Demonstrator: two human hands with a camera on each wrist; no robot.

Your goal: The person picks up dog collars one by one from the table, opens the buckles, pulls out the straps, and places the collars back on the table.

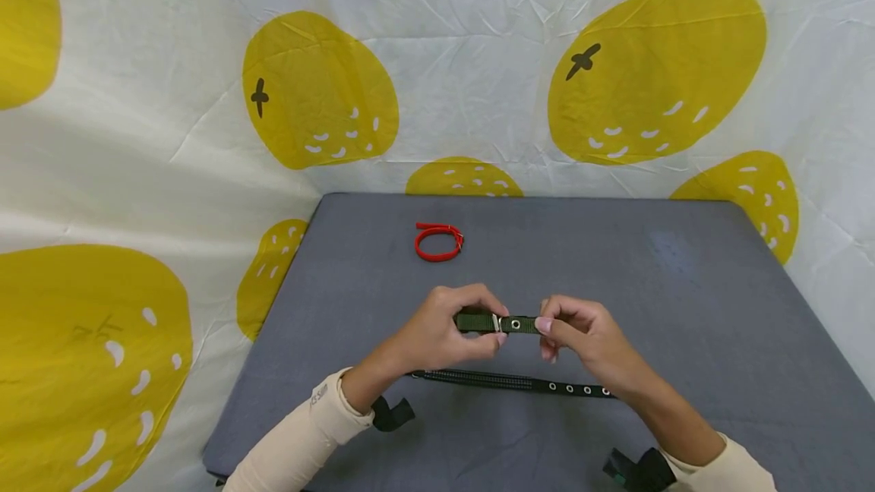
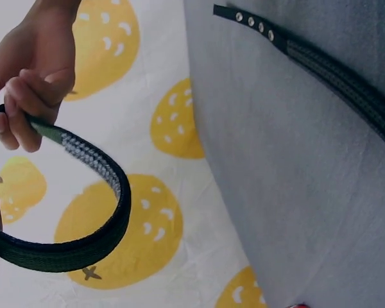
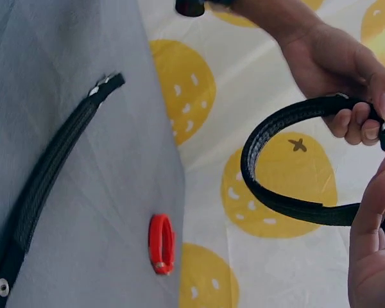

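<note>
Above the table, my left hand [image 1: 440, 329] pinches the buckle end of a dark green collar [image 1: 476, 323] between thumb and fingers. Its metal buckle [image 1: 497, 323] sits at those fingertips. My right hand [image 1: 581, 329] pinches the eyelet end of the strap, which runs through the buckle; one metal-ringed hole shows between the hands. The rest of the collar [image 2: 96, 255] hangs as a rounded loop with a grey patterned lining, seen in both wrist views. The right wrist view has the left hand [image 3: 337, 67] at the top and the right hand [image 3: 375, 250] at the lower right.
A black collar [image 1: 478, 379] with several eyelets lies stretched out on the grey table [image 1: 581, 249], below the hands. Farther back lies a coiled red collar [image 1: 437, 257]. A white cloth with yellow fruit shapes [image 1: 321, 89] hangs behind and at the sides.
</note>
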